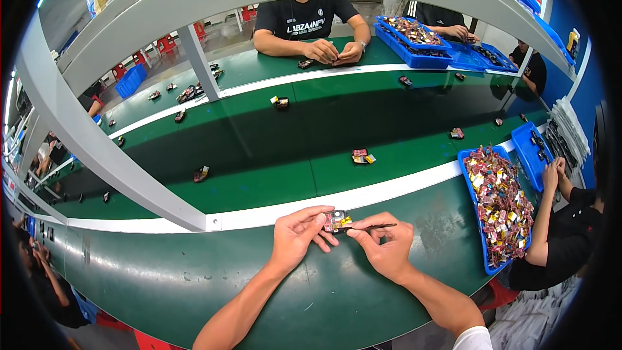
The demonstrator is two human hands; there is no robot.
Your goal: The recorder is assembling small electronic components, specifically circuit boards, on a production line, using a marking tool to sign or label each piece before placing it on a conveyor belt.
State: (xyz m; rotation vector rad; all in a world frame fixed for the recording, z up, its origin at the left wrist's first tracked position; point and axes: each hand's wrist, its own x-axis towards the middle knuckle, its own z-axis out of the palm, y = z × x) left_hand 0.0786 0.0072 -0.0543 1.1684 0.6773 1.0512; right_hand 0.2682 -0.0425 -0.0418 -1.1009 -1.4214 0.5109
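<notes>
You sit at a long green surface edged by a white strip, with a green conveyor belt beyond it under a grey frame. Your left hand pinches a small component just above the surface near the white strip, and your right hand pinches a thin dark tool against it. One blue tray of coloured parts sits to your right. Three other people work nearby; about a dozen loose parts dot the belt.

A small flat assembly — dark body, silvery, pink and yellow parts — sits level just above the green worktop, thin dark stick alongside.
</notes>
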